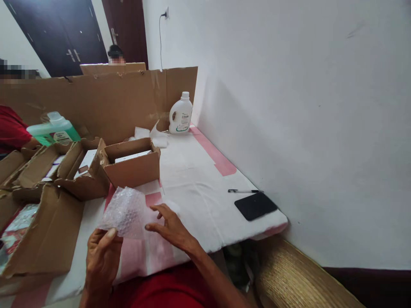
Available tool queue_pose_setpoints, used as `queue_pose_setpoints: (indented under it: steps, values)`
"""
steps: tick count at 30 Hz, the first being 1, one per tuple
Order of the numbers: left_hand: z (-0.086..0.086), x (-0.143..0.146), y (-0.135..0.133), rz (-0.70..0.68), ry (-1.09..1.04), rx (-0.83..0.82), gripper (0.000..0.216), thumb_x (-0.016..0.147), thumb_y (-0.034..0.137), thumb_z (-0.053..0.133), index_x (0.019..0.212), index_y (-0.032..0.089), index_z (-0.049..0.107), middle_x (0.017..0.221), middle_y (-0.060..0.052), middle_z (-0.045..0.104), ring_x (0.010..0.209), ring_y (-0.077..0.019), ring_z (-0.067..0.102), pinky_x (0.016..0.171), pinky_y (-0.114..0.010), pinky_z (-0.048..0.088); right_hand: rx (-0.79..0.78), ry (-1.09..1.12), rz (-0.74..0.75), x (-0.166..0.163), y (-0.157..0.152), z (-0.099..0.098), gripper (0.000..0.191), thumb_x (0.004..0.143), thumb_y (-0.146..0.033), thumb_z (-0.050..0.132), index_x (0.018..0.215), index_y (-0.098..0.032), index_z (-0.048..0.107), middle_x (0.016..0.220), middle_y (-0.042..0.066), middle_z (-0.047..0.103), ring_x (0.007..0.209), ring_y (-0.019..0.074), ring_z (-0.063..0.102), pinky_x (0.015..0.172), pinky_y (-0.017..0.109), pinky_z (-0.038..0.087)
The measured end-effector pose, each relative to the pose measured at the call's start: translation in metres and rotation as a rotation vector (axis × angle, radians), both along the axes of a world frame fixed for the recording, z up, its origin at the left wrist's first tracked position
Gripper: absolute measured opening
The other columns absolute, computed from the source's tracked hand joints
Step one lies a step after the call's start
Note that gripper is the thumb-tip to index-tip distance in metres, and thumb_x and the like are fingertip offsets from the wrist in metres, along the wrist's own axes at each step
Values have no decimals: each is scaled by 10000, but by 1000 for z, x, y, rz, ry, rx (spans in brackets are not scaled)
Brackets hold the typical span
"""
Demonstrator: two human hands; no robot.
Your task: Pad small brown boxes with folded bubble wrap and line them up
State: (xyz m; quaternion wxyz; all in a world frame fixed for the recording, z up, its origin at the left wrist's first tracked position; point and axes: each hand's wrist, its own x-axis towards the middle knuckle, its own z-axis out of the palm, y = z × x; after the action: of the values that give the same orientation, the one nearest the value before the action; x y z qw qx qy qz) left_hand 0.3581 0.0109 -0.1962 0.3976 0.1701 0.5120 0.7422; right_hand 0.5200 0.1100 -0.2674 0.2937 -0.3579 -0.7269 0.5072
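A clear piece of bubble wrap is held up over the near part of the table. My left hand pinches its lower left corner between thumb and fingers. Just right of the wrap is my right hand, its thumb and fingers apart and curved, with nothing seen in it. Behind the wrap stands an open cardboard box with a white item inside. Whether anything lies within the bubble wrap I cannot tell.
More open cardboard boxes stand on the left. A white jug and a green bottle stand near the cardboard partition. A pen and black pad lie beside the wall. Other people are beyond and at the left.
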Motion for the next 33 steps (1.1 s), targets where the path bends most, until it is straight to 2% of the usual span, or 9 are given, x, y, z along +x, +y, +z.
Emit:
queue_pose_setpoints:
  steps: [4, 7, 11, 14, 19, 22, 25, 28, 33]
  values:
    - [-5, -16, -9, 217, 103, -24, 305, 610, 409, 839, 749, 224, 640, 675, 45, 639, 675, -130, 617, 763, -285, 535, 262, -294, 184, -1, -6, -17, 602, 783, -423, 866, 1291, -175, 659, 1201, 118, 662, 1119, 298, 581, 980, 430, 502]
    - [-26, -39, -38, 358, 311, -262, 352, 635, 519, 805, 723, 226, 630, 676, 35, 651, 642, -139, 585, 661, -278, 492, 439, -435, 193, -8, -9, -22, 263, 876, -278, 787, 1115, -193, 720, 1126, 85, 679, 1067, 259, 599, 909, 364, 523]
    - [-57, -67, -88, 265, 672, -747, 439, 665, 651, 734, 781, 227, 723, 774, -45, 741, 792, -275, 683, 669, -366, 510, 550, -525, 175, -11, -5, -26, 61, 903, -186, 742, 950, -210, 710, 1017, 39, 688, 978, 207, 620, 847, 302, 522]
    - [-69, -68, -111, 157, 726, -905, 462, 633, 686, 718, 747, 238, 710, 712, -61, 735, 747, -326, 703, 639, -414, 523, 559, -572, 142, 2, -1, -26, 74, 891, -207, 761, 930, -202, 698, 1011, 59, 689, 976, 236, 616, 810, 333, 524]
    - [-59, -42, -114, 388, 1038, -850, 483, 786, 667, 633, 1006, 238, 624, 857, -56, 669, 763, -276, 650, 773, -460, 531, 546, -412, 127, 28, 1, -15, 311, 829, -388, 834, 1023, -191, 693, 1028, 69, 689, 982, 242, 617, 844, 348, 531]
    - [-54, -36, -92, 466, 1412, -598, 431, 883, 547, 607, 1147, 206, 585, 1044, -115, 630, 959, -293, 609, 929, -487, 492, 556, -389, 38, 26, 7, -7, 240, 896, -294, 774, 1092, -186, 687, 1071, 83, 680, 1023, 245, 599, 894, 366, 514]
    - [-65, -49, -54, 203, 1669, -367, 342, 943, 430, 561, 1192, 200, 605, 1144, -139, 655, 1076, -301, 607, 962, -467, 475, 547, -594, -18, 14, 18, -6, 344, 878, -205, 770, 1203, -178, 660, 1240, 132, 646, 1132, 313, 556, 896, 438, 487]
    - [-84, -71, -17, -70, 1757, -353, 380, 945, 396, 546, 1262, 200, 620, 1227, -145, 672, 1110, -312, 619, 928, -461, 469, 511, -698, -17, 8, 30, -11, 295, 877, -205, 759, 1159, -183, 675, 1226, 135, 654, 1125, 329, 558, 860, 440, 463]
    - [-96, -99, 8, -248, 1734, -293, 228, 928, 370, 556, 1034, 249, 718, 929, -48, 727, 892, -246, 665, 842, -392, 462, 517, -654, -17, 15, 39, -22, 181, 930, -177, 699, 1103, -231, 703, 1107, 72, 690, 1055, 251, 588, 852, 378, 427]
